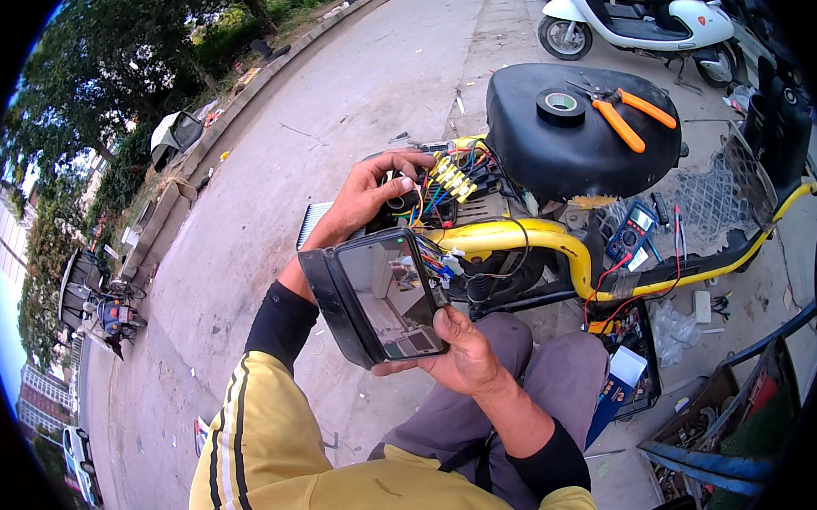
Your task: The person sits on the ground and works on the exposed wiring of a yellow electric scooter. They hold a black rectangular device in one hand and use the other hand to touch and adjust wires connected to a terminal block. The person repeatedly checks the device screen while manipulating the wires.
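Observation:
My right hand (466,353) grips a smartphone (387,295) in a dark flip case, thumb along its near edge. The phone is tilted up and its screen shows a dim picture with reflections. Beyond it, my left hand (379,188) is curled at a bundle of coloured wires (440,206), its fingertips beside a yellow terminal strip (453,178). What lies between thumb and fingers is hard to make out. The wires come from the open body of a yellow-framed electric scooter (528,233). White and blue plug connectors (440,264) hang just past the phone.
On the scooter's black seat (522,155) lie orange-handled pliers (629,119) and a roll of black tape (561,106). A multimeter (635,230) with red leads rests on the footboard. Right of my knees stand a toolbox (646,356) and a blue-edged metal bin (705,467). A white scooter (637,23) is parked beyond.

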Demonstrator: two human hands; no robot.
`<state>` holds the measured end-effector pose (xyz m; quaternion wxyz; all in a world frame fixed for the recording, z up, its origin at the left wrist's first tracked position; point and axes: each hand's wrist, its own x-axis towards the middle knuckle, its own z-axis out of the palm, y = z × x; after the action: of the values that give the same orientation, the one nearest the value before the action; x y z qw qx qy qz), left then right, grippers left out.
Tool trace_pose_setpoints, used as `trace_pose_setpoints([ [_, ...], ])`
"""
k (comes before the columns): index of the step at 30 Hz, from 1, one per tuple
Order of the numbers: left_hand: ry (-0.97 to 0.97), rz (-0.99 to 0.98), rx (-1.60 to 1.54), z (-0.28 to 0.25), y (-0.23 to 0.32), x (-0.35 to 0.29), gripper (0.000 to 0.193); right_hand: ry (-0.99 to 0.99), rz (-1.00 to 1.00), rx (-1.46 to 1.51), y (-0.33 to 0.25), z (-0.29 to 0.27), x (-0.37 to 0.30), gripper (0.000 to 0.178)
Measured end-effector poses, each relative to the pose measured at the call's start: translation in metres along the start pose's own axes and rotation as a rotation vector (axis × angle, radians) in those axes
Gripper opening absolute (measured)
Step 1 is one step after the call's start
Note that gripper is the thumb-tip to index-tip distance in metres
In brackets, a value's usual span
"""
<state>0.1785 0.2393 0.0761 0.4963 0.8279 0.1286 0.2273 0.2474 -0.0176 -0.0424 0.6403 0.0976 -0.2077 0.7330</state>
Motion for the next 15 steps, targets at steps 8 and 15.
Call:
trace_pose_setpoints([
  [8,0.001,-0.021,-0.013,0.0003,0.0012,-0.0008,0.011,-0.016,-0.003,0.026,-0.0009,-0.0013,-0.0002,0.06],
  [15,-0.012,-0.002,0.008,-0.0008,0.0017,-0.0013,0.011,-0.041,0.0,0.032,-0.0004,-0.0032,0.0005,0.06],
])
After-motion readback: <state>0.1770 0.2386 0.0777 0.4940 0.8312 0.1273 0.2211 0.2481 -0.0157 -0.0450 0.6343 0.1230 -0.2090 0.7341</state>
